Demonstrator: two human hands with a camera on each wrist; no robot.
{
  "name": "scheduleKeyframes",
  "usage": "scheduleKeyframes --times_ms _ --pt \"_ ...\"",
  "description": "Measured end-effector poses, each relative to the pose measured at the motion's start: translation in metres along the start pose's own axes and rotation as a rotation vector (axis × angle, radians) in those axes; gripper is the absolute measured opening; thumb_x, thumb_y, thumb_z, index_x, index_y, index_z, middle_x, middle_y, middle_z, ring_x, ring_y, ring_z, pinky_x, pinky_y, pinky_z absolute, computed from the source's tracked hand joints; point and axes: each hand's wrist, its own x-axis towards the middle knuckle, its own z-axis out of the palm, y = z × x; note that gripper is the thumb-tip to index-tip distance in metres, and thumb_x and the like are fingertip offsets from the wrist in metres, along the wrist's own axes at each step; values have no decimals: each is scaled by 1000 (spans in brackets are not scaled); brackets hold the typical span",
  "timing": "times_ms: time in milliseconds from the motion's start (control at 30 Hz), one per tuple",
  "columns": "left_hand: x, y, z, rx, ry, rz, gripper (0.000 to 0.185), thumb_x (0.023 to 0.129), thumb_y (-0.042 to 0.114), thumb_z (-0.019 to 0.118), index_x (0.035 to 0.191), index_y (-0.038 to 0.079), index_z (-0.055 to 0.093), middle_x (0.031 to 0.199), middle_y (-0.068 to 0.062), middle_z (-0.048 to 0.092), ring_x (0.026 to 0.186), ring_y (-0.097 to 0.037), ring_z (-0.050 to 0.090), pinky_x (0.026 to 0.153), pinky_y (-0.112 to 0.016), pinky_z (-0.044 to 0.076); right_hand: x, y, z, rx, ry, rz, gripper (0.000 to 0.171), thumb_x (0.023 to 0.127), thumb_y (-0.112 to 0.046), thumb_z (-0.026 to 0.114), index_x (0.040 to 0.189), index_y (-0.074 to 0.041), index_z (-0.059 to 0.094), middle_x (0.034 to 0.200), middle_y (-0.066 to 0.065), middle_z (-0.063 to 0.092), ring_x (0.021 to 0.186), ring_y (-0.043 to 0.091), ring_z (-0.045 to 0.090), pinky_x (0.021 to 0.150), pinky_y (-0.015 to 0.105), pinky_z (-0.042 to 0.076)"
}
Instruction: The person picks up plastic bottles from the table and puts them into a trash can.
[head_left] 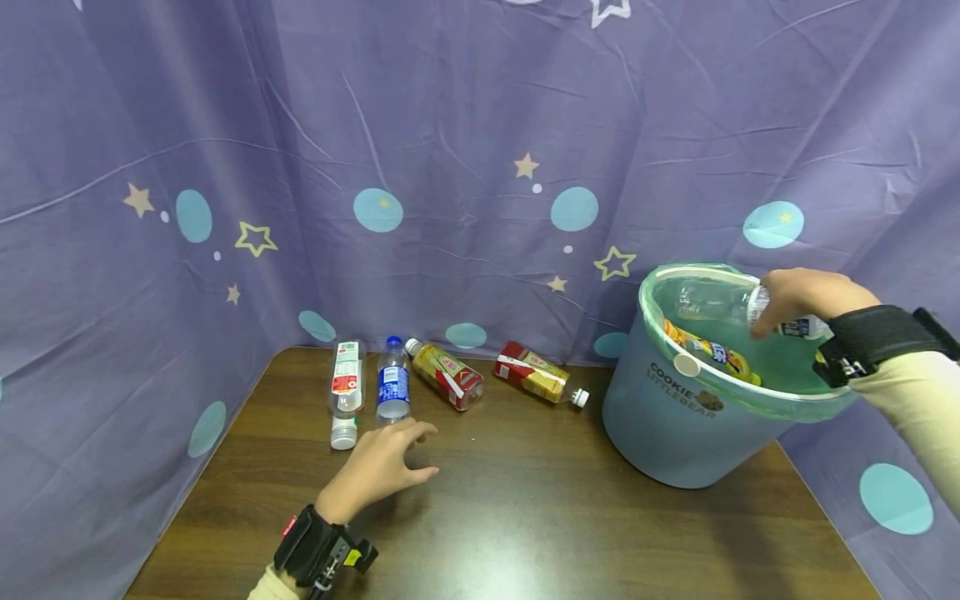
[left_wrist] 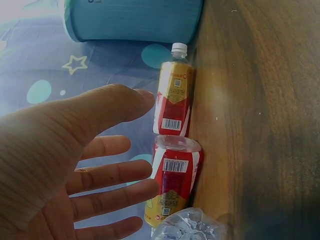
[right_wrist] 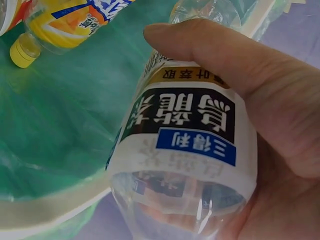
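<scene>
My right hand (head_left: 810,296) grips a clear plastic bottle (right_wrist: 185,115) with a white, black and blue label, holding it sideways over the open top of a blue-grey bin (head_left: 660,433). Inside the bin's green liner (head_left: 780,362) lies a bottle with an orange-yellow label (head_left: 705,346) and a yellow cap. My left hand (head_left: 378,467) is above the table, thumb and fingers spread with nothing between them. Closest to it is a blue-capped water bottle (head_left: 393,385), its lower end partly hidden behind the hand.
Left of the water bottle lies a clear bottle with a white-and-red label (head_left: 347,379). Two red-and-yellow bottles, one near the middle (head_left: 450,375) and one nearer the bin (head_left: 536,372), lie along the back edge. A purple curtain (head_left: 465,167) hangs behind the wooden table (head_left: 555,492).
</scene>
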Motion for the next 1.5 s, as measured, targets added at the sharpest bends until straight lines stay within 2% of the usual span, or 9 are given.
scheduleKeyframes --times_ms 233,433,633,733,833,933,1000,1200,1500 --pt "-1 -1 1 -16 1 -1 52 77 37 88 121 17 70 103 1 73 92 -15 69 70 -30 54 14 0 7 67 -45 -65 50 74 -31 82 93 9 57 83 15 59 77 29 57 69 45 52" --pt "-2 -3 2 -8 18 4 52 76 38 88 120 18 70 101 2 72 91 -15 69 68 -29 52 24 -2 15 76 -62 -106 36 73 -26 80 81 -1 55 77 8 54 71 24 53 63 37 47" --pt "-1 -3 2 -13 16 -7 52 76 38 88 121 18 70 103 2 73 92 -14 70 70 -32 55 28 -5 21 64 -69 -132 68 75 -28 82 110 23 52 91 20 60 80 29 57 71 43 53" --pt "-1 -3 1 -11 16 -7 52 76 38 88 121 18 70 103 2 73 92 -13 69 70 -32 55 30 -6 23 77 -75 -147 73 76 -30 85 115 22 52 96 23 64 84 31 61 74 47 56" --pt "0 -4 1 -8 22 -3 52 76 38 89 120 17 70 102 3 73 91 -13 69 69 -30 54 33 -7 27 84 -83 -144 83 75 -34 88 122 23 50 109 36 62 96 44 64 80 54 56" --pt "0 -4 1 -4 25 -4 52 76 39 89 119 18 70 101 5 72 91 -12 69 69 -28 53 35 -8 30 83 -90 -153 98 75 -37 89 131 27 40 124 45 53 110 58 58 87 61 54" --pt "0 -5 1 -5 24 -5 51 76 39 89 119 19 70 101 6 72 91 -12 69 68 -27 52 36 -8 31 93 -106 -163 98 76 -36 89 131 27 39 124 45 53 112 59 56 89 62 53" --pt "-1 -5 1 -10 23 -10 51 76 39 89 119 20 70 102 6 72 91 -12 69 68 -27 52 38 -10 32 104 -135 -209 90 79 -34 86 130 25 42 117 36 60 105 47 63 86 59 55" --pt "-1 -6 3 -10 27 -17 51 76 39 89 119 21 70 104 3 73 92 -12 69 70 -30 53 40 -17 34 115 -159 -221 87 82 -33 84 130 24 40 119 38 56 105 46 60 86 57 54"
